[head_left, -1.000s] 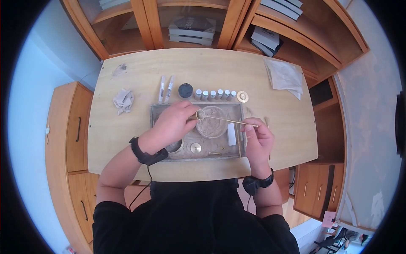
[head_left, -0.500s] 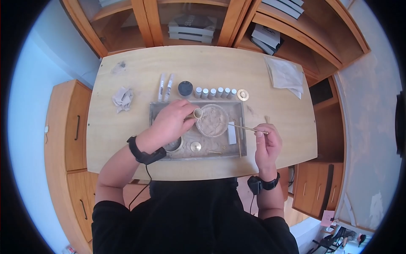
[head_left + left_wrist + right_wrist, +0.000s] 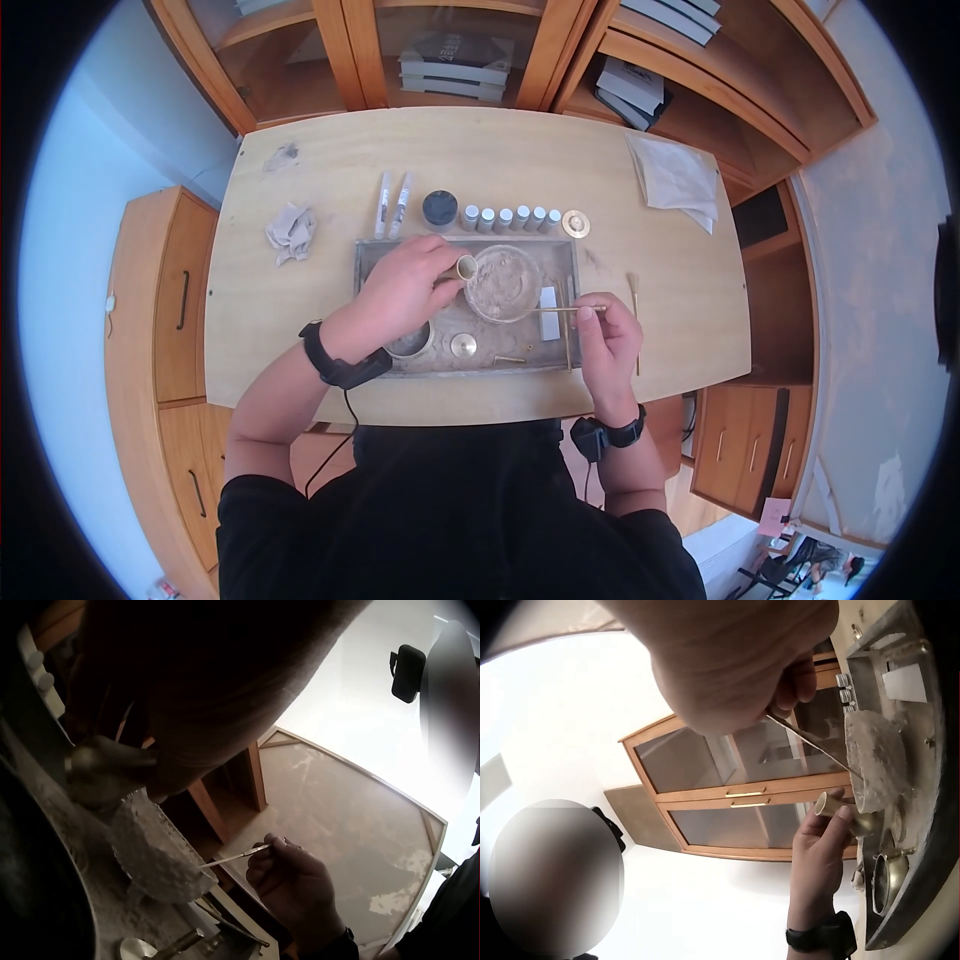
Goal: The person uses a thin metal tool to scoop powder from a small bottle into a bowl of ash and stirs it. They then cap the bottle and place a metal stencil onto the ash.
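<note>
My left hand (image 3: 405,290) holds a small brass vase (image 3: 467,268) by its body, its round mouth tipped toward the viewer at the left rim of the clear bowl (image 3: 879,761). Lumpy grey-brown powder fills much of that bowl. Between thumb and fingers, my right hand (image 3: 608,345) pinches a thin brass rod (image 3: 565,309) near its back end. The rod points left, and its far tip lies at the bowl's right rim. In the left wrist view the left fingers are dark and partly hide the vase.
A grey tray (image 3: 470,373) holds the bowl, a white block (image 3: 549,315), a brass disc (image 3: 463,345) and a dark-mouthed pot (image 3: 412,344). Behind it stand several small capped vials (image 3: 505,219) and a black round container (image 3: 440,208). A crumpled cloth (image 3: 291,232) lies left, a brush (image 3: 634,290) right.
The rod's tip left the vase's mouth as my right hand drew away to the right. Since then that hand has come back left, bringing the tip to the bowl's rim. My left hand barely moved.
</note>
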`<state>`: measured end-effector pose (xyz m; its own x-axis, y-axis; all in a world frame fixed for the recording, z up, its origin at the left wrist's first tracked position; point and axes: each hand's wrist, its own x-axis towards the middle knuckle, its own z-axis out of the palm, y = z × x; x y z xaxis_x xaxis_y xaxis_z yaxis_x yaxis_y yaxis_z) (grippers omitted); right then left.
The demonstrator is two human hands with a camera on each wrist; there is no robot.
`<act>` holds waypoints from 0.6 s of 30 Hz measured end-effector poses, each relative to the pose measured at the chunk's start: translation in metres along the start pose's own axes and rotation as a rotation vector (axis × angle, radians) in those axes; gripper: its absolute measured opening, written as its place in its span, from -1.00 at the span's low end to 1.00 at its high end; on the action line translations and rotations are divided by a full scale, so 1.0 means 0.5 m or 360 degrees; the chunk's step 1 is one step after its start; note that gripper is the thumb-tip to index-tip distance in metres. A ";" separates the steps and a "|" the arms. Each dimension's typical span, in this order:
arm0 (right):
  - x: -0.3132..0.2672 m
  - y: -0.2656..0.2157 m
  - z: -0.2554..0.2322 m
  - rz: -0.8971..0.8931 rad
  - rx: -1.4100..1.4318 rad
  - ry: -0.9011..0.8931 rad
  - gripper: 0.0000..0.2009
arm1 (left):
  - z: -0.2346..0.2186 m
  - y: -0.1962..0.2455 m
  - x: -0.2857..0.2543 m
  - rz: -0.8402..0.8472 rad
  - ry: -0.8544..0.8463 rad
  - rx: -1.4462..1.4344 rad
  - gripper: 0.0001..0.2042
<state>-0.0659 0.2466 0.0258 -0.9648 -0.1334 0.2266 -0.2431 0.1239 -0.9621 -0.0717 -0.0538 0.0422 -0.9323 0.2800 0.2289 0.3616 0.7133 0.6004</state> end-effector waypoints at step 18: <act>0.038 -0.018 0.029 -0.0087 0.0279 0.0100 -0.87 | 0.011 -0.001 0.005 0.0012 -0.0003 -0.0023 -0.72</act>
<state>-0.0805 0.2289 0.0363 -0.9563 -0.0730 0.2833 -0.2797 -0.0557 -0.9585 -0.0742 -0.0498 0.0383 -0.9296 0.2863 0.2320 0.3683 0.7018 0.6098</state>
